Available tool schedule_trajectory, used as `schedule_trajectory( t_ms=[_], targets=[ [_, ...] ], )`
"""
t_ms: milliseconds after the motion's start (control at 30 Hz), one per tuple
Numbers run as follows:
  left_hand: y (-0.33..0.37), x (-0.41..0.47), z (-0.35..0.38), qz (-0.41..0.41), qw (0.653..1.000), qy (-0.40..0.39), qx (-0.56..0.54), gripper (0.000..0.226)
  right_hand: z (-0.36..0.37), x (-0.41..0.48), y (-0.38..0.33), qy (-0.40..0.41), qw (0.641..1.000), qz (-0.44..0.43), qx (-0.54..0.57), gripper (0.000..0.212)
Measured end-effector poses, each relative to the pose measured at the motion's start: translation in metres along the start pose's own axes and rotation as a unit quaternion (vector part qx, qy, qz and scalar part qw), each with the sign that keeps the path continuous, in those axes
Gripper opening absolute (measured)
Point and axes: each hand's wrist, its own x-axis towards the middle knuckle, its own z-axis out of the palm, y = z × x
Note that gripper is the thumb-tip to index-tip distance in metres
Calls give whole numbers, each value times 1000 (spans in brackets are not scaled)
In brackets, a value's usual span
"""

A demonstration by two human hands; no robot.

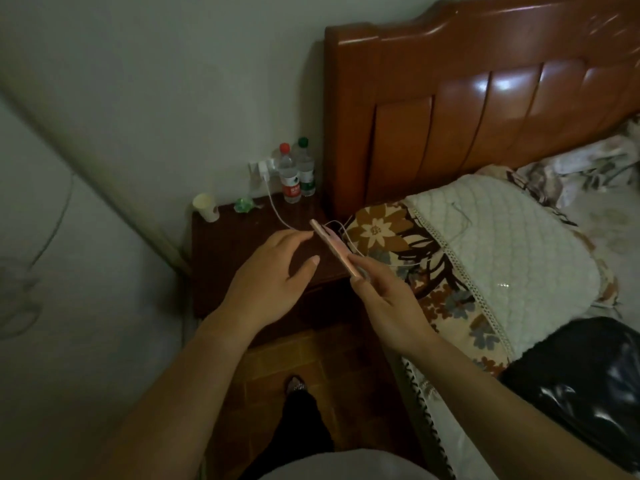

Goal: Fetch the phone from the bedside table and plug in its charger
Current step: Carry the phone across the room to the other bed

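Observation:
My right hand grips a pink phone edge-on, lifted over the right edge of the dark wooden bedside table. A white charger cable runs from a white plug in the wall socket down across the table to the phone's far end. There my left hand hovers with spread fingers, its fingertips next to the cable's end. Whether the cable is seated in the phone cannot be told.
Two water bottles stand at the table's back, with a paper cup and green wrapper to their left. The bed with floral pillow, white quilted pad and wooden headboard lies right. A black bag sits near.

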Motion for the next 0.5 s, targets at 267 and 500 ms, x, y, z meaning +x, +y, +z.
schedule_trajectory(
  t_ms=[267,500],
  targets=[
    [-26,126,2,81,995,-55,-17,46,-6,83,21,94,993,57,-48,36],
    [-20,192,48,131,980,-146,-33,46,-32,103,52,155,980,119,-35,36]
  ],
)
